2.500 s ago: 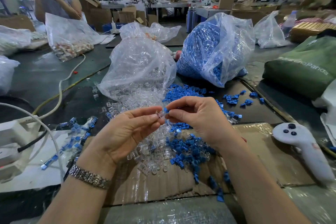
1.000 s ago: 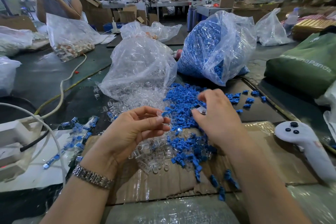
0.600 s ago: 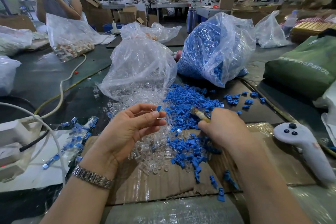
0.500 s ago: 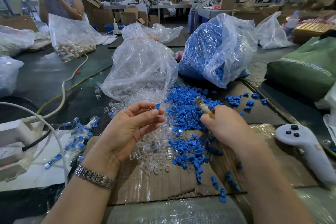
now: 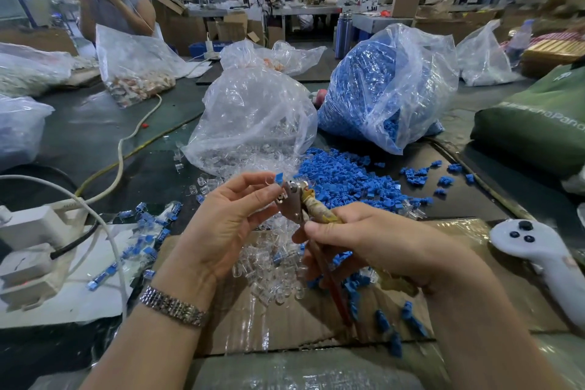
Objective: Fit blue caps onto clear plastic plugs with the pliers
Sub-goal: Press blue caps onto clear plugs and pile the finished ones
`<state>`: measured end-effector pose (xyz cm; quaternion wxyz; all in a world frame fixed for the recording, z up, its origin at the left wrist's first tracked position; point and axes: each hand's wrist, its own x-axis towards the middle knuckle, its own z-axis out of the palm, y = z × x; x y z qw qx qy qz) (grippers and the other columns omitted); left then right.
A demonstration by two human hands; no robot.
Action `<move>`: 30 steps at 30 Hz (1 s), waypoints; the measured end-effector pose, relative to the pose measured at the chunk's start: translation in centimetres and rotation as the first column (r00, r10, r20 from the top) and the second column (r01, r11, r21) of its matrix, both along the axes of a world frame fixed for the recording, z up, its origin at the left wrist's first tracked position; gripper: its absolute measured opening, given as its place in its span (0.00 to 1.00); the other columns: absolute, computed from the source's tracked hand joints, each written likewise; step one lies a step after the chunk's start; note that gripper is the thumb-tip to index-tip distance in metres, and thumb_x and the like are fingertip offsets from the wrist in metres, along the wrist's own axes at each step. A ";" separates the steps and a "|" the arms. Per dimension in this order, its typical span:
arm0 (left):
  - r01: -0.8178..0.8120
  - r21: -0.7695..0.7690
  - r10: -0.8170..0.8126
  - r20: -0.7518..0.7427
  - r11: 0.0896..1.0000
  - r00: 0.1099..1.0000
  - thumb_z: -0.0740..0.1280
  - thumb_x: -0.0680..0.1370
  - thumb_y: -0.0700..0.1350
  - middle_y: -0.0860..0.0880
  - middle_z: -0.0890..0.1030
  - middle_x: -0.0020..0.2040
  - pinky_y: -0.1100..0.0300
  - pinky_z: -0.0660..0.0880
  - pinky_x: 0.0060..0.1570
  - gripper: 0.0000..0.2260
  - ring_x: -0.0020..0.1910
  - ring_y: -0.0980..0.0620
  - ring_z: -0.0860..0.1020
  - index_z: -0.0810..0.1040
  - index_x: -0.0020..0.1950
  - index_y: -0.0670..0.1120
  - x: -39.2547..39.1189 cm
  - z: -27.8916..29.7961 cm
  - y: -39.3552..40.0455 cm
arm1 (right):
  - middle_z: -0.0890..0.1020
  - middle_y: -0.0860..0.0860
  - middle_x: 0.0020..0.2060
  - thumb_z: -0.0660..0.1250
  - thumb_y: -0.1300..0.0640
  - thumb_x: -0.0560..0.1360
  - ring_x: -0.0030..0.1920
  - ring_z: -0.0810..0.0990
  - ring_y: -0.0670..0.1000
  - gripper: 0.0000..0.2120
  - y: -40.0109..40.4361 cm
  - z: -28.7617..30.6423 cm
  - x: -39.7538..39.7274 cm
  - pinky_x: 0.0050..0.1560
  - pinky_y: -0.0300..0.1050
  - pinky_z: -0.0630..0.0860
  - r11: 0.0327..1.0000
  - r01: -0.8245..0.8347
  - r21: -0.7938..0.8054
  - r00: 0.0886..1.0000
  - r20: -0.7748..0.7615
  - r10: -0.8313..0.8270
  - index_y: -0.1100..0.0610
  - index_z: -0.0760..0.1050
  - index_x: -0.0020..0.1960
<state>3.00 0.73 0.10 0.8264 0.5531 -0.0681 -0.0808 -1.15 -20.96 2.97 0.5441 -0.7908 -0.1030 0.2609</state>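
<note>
My left hand (image 5: 231,218) pinches a clear plug with a blue cap (image 5: 278,177) on its end, held up at the middle of the view. My right hand (image 5: 370,247) grips the taped handles of the pliers (image 5: 300,203). The metal jaws touch the plug just below the cap. Loose clear plugs (image 5: 272,275) lie on the cardboard sheet (image 5: 285,326) under my hands. Loose blue caps (image 5: 342,177) are spread behind and to the right. Finished capped plugs (image 5: 142,231) lie in a small heap on the left.
A clear bag of plugs (image 5: 253,123) and a bag of blue caps (image 5: 386,89) stand behind the piles. A white handheld controller (image 5: 538,260) lies right, a green bag (image 5: 531,127) far right, cables and white boxes (image 5: 28,250) left. A person sits at the far left.
My right hand left the capped plug, picked the pliers out of the blue caps and brought the jaws up against the plug in my left hand.
</note>
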 end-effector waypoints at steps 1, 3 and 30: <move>0.003 0.015 -0.003 0.008 1.000 1.000 0.77 0.66 0.41 0.44 0.86 0.51 0.48 0.80 0.61 0.11 0.52 0.46 0.85 0.87 0.47 0.47 0.0 0.0 -0.1 | 0.86 0.61 0.50 0.66 0.45 0.82 0.53 0.86 0.61 0.22 0.1 0.1 -0.1 0.58 0.57 0.82 1.000 -0.006 0.010 1.000 -0.001 0.006 0.66 0.78 0.57; 0.009 0.042 -0.010 0.022 0.999 1.000 0.77 0.66 0.41 0.42 0.86 0.51 0.47 0.80 0.62 0.10 0.52 0.45 0.84 0.87 0.47 0.46 -0.1 0.0 -0.1 | 0.86 0.61 0.50 0.64 0.48 0.83 0.53 0.86 0.60 0.21 0.2 0.2 -0.2 0.55 0.53 0.83 1.000 -0.007 0.009 1.000 0.001 0.007 0.67 0.78 0.59; -0.641 0.713 0.504 0.457 0.286 0.733 0.71 0.76 0.37 0.46 0.79 0.52 0.42 0.78 0.56 0.07 0.52 0.45 0.78 0.78 0.48 0.49 0.7 -0.7 2.5 | 0.81 0.48 0.36 0.65 0.40 0.80 0.38 0.82 0.50 0.15 -1.3 0.4 0.5 0.47 0.56 0.81 0.938 0.329 -0.106 0.907 0.312 -0.283 0.52 0.79 0.48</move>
